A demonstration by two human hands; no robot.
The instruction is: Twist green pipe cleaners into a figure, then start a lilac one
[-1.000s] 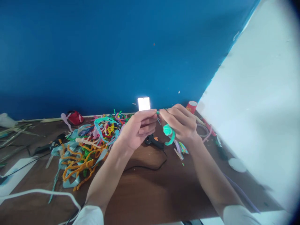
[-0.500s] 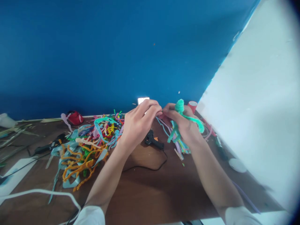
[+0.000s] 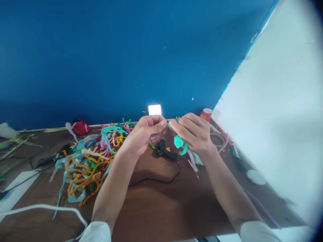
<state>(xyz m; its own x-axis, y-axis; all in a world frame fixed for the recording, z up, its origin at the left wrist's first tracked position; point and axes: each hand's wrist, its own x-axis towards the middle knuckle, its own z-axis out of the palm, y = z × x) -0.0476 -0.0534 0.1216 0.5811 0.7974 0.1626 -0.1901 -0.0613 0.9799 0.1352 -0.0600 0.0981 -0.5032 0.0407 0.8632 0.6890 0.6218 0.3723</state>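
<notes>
My left hand (image 3: 145, 134) is closed in a pinch, thumb against fingers, on a thin green bit of pipe cleaner. Close beside it, my right hand (image 3: 195, 132) is curled round a mint-green pipe cleaner (image 3: 178, 142) whose coiled, rounded part and loose bent tail hang below the fingers. The fingertips of both hands nearly meet, and a short green stretch shows between them. A green tip pokes out under my left hand; whether it belongs to the same piece, I cannot tell. Below the hands lies a black glue gun (image 3: 164, 150) with its cord.
A tangled heap of coloured pipe cleaners (image 3: 93, 168) covers the left of the brown table (image 3: 156, 208). A lit phone (image 3: 154, 109) stands by the blue wall. At right are a red cup (image 3: 206, 114), a pipe cleaner bundle (image 3: 195, 159) and a white disc (image 3: 256, 177).
My right hand has turned over, bringing the green coil from above the hand to below it. My left hand has rotated and lowered slightly, uncovering the phone.
</notes>
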